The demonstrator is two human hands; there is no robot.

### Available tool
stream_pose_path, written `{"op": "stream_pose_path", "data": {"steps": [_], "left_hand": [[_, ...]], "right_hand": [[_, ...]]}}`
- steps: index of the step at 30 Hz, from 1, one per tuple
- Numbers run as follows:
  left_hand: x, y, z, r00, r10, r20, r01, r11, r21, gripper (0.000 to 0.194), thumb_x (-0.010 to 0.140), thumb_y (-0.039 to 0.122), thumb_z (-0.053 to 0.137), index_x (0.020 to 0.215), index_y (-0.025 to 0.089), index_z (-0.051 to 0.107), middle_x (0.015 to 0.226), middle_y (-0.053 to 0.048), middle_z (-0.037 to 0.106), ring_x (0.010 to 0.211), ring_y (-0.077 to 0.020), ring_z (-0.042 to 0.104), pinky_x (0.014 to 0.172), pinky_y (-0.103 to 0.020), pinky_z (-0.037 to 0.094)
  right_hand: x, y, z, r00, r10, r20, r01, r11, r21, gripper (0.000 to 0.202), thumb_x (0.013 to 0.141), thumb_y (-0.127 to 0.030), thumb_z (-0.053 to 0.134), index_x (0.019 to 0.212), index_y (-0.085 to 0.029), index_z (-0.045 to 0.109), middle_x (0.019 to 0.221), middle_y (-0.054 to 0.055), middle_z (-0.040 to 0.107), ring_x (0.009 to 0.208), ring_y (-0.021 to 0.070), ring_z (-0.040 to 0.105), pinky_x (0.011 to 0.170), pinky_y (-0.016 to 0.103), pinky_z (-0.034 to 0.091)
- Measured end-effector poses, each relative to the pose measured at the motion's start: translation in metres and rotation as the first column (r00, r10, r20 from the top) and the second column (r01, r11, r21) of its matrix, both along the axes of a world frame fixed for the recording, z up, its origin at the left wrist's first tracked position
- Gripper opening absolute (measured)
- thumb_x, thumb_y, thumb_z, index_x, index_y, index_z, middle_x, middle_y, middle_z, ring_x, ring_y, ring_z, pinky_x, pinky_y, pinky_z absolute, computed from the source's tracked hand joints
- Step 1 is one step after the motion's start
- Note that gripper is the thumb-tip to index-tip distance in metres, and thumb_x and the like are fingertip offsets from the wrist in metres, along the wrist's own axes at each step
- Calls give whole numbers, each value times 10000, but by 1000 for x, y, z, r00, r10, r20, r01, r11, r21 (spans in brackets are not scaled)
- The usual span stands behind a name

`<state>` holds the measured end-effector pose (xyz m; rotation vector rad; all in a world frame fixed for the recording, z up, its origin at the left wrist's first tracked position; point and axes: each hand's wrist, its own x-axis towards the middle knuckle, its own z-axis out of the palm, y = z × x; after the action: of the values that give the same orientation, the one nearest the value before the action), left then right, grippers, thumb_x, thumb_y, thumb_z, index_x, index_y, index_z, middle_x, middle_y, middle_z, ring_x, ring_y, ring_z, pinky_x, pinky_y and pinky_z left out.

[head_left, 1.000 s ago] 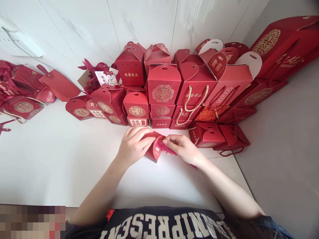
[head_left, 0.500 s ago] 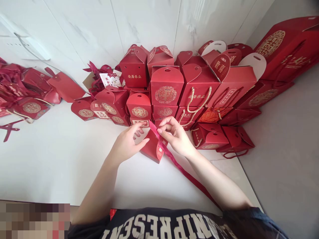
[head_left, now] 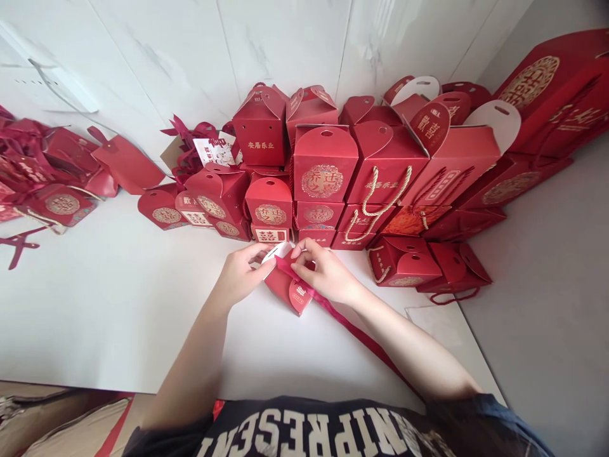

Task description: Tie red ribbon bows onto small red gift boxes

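A small red gift box sits on the white table, its top flap tilted up with the white inner face showing. From the left, my left hand closes its thumb and fingers on that flap. A dark pink ribbon runs from the box down to the right, past my right forearm. My right hand pinches the ribbon near its end, over the top of the box. The ribbon's tip points at my left thumb; whether they touch, I cannot tell.
Stacked red gift boxes line the tiled wall, some with gold rope handles. Two more boxes stand to the right. Red boxes and ribbons are piled at the far left. A grey wall bounds the table's right side.
Both hands have lowered slightly onto the box. My left hand, open before, has closed on the flap. The ribbon end, raised before, now lies lower and points left.
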<state>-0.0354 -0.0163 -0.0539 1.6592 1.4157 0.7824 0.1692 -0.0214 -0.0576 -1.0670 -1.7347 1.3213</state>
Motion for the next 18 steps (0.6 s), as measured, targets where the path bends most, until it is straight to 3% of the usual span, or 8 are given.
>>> {"op": "stream_pose_path", "data": {"steps": [8,18], "left_hand": [[-1,0,0,1000,-2,-8,2,1000,3,317,864,395,614,1127,239,698,1043,-31,731,958,-219,663,796,-291,515],[0,-2,2,1000,-13,-10,13,1000,10,322,876,403,600,1139,249,703,993,-26,733,916,-203,655,709,-248,513]], "right_hand": [[0,-2,2,998,-11,-61,11,1000,-4,116,883,-272,534,963,-227,463,733,-44,588,599,110,503,629,240,419],[-4,3,-7,995,-15,-102,16,1000,4,106,901,-258,527,980,-227,464,717,-47,587,611,117,526,627,243,425]]}}
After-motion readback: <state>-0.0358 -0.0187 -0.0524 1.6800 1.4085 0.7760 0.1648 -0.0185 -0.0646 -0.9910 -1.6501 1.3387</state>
